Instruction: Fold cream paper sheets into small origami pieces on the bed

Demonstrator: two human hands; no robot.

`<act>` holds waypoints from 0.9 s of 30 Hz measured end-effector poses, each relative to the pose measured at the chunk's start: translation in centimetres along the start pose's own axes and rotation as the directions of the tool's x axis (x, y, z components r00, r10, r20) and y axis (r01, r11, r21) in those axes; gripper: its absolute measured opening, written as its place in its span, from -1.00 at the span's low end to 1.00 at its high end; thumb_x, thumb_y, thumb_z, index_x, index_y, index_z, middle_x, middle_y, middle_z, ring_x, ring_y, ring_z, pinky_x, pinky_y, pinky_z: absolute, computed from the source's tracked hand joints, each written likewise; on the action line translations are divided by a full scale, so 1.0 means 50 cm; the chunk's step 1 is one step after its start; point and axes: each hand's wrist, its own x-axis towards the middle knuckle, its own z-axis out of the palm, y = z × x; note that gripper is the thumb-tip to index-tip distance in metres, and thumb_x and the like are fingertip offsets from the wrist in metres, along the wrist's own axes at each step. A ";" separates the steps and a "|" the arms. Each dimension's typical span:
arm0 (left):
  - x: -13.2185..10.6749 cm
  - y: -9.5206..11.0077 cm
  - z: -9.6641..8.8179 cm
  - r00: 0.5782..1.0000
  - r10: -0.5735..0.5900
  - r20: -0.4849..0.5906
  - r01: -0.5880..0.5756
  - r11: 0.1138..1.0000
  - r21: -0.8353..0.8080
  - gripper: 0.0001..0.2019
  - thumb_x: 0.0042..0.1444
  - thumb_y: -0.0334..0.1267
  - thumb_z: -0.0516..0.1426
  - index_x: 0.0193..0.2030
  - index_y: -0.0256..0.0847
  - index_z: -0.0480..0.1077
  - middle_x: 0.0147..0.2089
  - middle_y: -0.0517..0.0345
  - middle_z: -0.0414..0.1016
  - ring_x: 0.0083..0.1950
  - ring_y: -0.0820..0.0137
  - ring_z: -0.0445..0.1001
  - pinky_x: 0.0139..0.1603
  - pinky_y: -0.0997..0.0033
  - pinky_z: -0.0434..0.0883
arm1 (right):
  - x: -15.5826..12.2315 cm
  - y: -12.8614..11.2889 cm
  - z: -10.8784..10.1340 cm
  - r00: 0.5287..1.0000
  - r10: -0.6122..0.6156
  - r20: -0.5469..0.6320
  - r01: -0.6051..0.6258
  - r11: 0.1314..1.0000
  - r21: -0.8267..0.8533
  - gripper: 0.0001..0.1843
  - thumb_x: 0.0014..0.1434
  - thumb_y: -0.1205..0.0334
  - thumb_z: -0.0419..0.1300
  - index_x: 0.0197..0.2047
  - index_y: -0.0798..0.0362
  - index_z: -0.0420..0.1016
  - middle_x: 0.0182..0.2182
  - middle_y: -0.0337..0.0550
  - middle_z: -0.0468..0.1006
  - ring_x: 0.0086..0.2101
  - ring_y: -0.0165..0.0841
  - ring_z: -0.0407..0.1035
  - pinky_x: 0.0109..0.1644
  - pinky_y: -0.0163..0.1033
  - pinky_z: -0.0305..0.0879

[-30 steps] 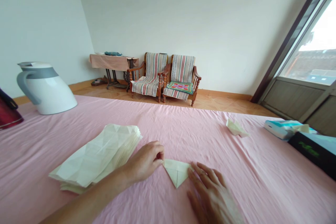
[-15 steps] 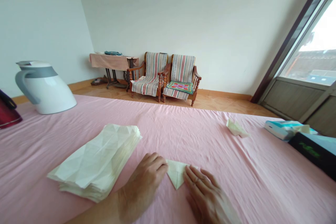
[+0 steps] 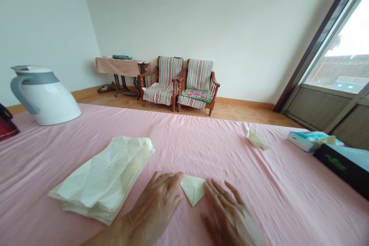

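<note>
A small folded piece of pale yellow paper [image 3: 192, 189] lies on the pink cloth, its point toward me and a crease down its middle. My left hand [image 3: 160, 200] rests at its left corner, forefinger stretched to the paper and thumb apart below. My right hand [image 3: 226, 207] lies on the right corner with fingers stretched and spread; its thumb is blurred. To the left is a thick stack of creased pale paper sheets [image 3: 100, 173]. Farther off at the right sits another folded paper piece [image 3: 257, 139].
A white and grey jug [image 3: 56, 98] and part of a red vessel [image 3: 7, 125] stand at the left. At the right lie a blue and white tissue pack [image 3: 307, 140] and a black box [image 3: 337, 165]. Beyond the pink cloth [image 3: 184, 142] are two wooden armchairs [image 3: 196, 80].
My left hand has flattened, its forefinger straightening and its thumb moving apart from it. My right fingers have spread a little. The view has shifted slightly; the folded paper stays between my hands.
</note>
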 end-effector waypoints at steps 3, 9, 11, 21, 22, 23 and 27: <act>-0.006 -0.004 0.005 1.000 0.000 -0.006 0.000 0.999 -0.036 -0.55 0.05 -0.59 0.09 0.06 -0.14 0.23 -0.05 0.08 0.48 -0.04 0.20 0.44 -0.04 0.17 0.41 | 0.000 -0.002 0.003 1.000 -0.009 -0.008 0.009 1.000 -0.027 -0.58 0.24 0.25 -0.02 0.10 0.28 0.31 -0.12 0.06 0.60 -0.10 -0.17 0.50 -0.06 -0.05 0.36; -0.006 -0.004 0.008 0.999 -0.016 0.051 0.020 0.997 -0.075 -0.66 0.09 -0.61 0.02 -0.06 -0.16 0.34 -0.01 0.08 0.46 0.03 0.26 0.43 0.09 0.22 0.38 | -0.005 -0.002 0.007 1.000 0.002 -0.004 -0.002 0.996 -0.093 -0.59 0.20 0.25 0.00 0.06 0.31 0.31 -0.13 0.14 0.60 -0.13 -0.14 0.51 -0.12 -0.06 0.37; -0.006 -0.007 0.012 0.998 -0.014 0.065 0.021 0.995 -0.098 -0.64 0.10 -0.63 -0.04 -0.07 -0.19 0.36 0.00 0.07 0.45 0.06 0.32 0.43 0.10 0.30 0.39 | -0.006 -0.001 0.008 1.000 0.004 -0.002 -0.004 0.992 -0.128 -0.58 0.18 0.25 0.01 0.06 0.27 0.33 -0.12 0.12 0.59 -0.13 -0.13 0.51 -0.13 -0.05 0.36; 0.016 -0.010 0.002 0.997 0.041 0.072 -0.043 0.999 0.029 -0.78 0.16 -0.49 0.05 -0.11 -0.23 0.44 0.03 0.00 0.45 0.05 0.18 0.37 0.11 0.08 0.34 | -0.018 0.003 0.023 0.996 0.032 0.085 -0.013 0.977 -0.214 -0.47 0.17 0.15 0.03 0.15 0.24 0.32 0.06 0.11 0.47 0.01 -0.09 0.42 -0.09 0.02 0.38; 0.018 -0.011 0.003 0.998 0.030 0.062 -0.032 0.999 0.026 -0.78 0.17 -0.48 0.05 -0.10 -0.24 0.44 0.02 0.00 0.45 0.04 0.17 0.36 0.09 0.08 0.34 | -0.018 0.004 0.024 0.995 0.039 0.093 -0.019 0.978 -0.208 -0.47 0.18 0.14 0.03 0.15 0.26 0.32 0.07 0.12 0.46 0.02 -0.08 0.41 -0.08 0.02 0.39; 0.020 -0.013 0.004 0.998 0.024 0.057 -0.025 1.000 0.015 -0.79 0.18 -0.49 0.05 -0.11 -0.24 0.44 -0.01 0.00 0.46 0.02 0.18 0.36 0.08 0.08 0.34 | -0.017 0.005 0.023 0.994 0.043 0.105 -0.021 0.980 -0.199 -0.47 0.19 0.13 0.03 0.15 0.28 0.32 0.08 0.12 0.45 0.02 -0.07 0.40 -0.07 0.03 0.39; 0.034 -0.025 0.001 0.998 0.000 0.058 0.008 0.989 -0.145 -0.76 0.23 -0.52 0.00 -0.28 -0.22 0.45 -0.18 0.09 0.46 -0.09 0.29 0.37 -0.04 0.28 0.35 | -0.006 0.010 0.009 0.989 0.025 0.146 -0.002 0.989 -0.151 -0.52 0.23 0.14 0.07 0.11 0.28 0.37 0.07 0.10 0.47 0.05 -0.09 0.38 0.02 0.02 0.35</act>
